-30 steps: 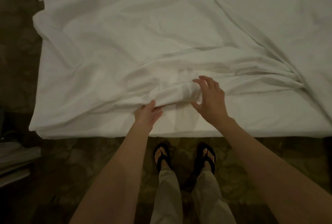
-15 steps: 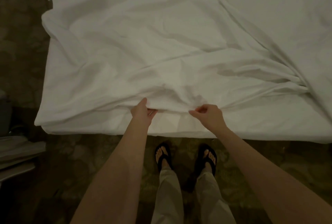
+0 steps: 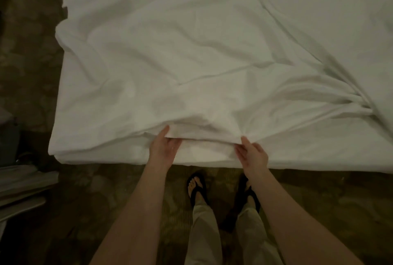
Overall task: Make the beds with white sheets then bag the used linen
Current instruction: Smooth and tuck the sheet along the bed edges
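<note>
The bed [image 3: 319,31] fills the upper two thirds of the head view, from 9 o'clock round to 3 o'clock, its near edge running across just below centre. A white sheet [image 3: 180,56] lies loose and wrinkled over the left and central part of the bed; its creases gather toward a bunched point at 3 o'clock. The sheet's near hem sits at the near edge of the bed, just below centre, lifted slightly into a fold above a lower white layer.

The patterned carpet [image 3: 32,73] occupies the 9 o'clock side and the whole lower band from 7 to 5 o'clock. A stack of pale folded fabric [image 3: 23,188] lies on the floor at 8 o'clock, well apart from the bed corner.

The person stands at 6 o'clock in light trousers [image 3: 204,235] and dark flip-flops [image 3: 196,188].

The left hand [image 3: 163,148] is at the hem, just left of centre: the thumb lies on top of the fold, the fingers pass beneath it, gripping the sheet. The right hand [image 3: 253,154] is at the hem, just right of centre: the thumb and fingers pinch the sheet edge where creases radiate outward. The two hands are near each other, not touching.
</note>
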`<control>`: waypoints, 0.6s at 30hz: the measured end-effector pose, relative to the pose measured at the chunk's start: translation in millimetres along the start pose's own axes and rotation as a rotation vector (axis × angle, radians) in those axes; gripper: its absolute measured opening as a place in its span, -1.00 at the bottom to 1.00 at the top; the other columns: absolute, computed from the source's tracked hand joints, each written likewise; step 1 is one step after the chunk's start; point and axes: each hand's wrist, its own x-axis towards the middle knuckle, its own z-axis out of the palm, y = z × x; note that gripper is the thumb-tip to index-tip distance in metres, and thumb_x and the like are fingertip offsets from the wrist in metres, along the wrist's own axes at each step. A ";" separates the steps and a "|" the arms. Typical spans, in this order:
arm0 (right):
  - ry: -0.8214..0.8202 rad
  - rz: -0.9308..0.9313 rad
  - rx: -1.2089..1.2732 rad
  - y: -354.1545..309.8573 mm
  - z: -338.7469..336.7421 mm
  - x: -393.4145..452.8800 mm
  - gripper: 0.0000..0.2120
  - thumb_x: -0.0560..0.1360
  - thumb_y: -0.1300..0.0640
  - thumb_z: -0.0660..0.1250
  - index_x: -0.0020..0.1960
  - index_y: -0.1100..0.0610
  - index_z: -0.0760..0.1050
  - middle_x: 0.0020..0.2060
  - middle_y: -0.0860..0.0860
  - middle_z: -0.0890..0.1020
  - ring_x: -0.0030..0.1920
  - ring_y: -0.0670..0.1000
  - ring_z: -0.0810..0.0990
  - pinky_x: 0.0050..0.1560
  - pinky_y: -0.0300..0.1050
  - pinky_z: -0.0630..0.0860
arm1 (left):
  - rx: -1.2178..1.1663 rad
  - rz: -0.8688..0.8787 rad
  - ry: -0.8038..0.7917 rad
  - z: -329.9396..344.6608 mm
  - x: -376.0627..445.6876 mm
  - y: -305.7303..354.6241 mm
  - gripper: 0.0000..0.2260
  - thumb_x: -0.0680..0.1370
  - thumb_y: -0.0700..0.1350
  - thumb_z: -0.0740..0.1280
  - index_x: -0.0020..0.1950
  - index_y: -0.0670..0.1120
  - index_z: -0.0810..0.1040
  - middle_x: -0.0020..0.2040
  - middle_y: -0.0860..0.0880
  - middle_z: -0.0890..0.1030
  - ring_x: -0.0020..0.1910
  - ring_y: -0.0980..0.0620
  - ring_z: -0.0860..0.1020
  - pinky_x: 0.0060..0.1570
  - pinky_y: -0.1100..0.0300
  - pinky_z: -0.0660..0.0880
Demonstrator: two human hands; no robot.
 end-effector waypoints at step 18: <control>-0.110 -0.065 0.250 -22.4 42.4 -6.2 -0.58 0.44 0.22 0.47 0.26 0.27 0.48 0.12 0.14 0.64 0.07 0.11 0.65 -0.04 0.03 0.64 | -0.176 0.122 0.025 10.8 11.2 16.8 -0.57 0.45 -0.11 0.49 0.29 -0.13 0.54 0.18 -0.11 0.64 0.13 -0.08 0.62 0.06 0.02 0.60</control>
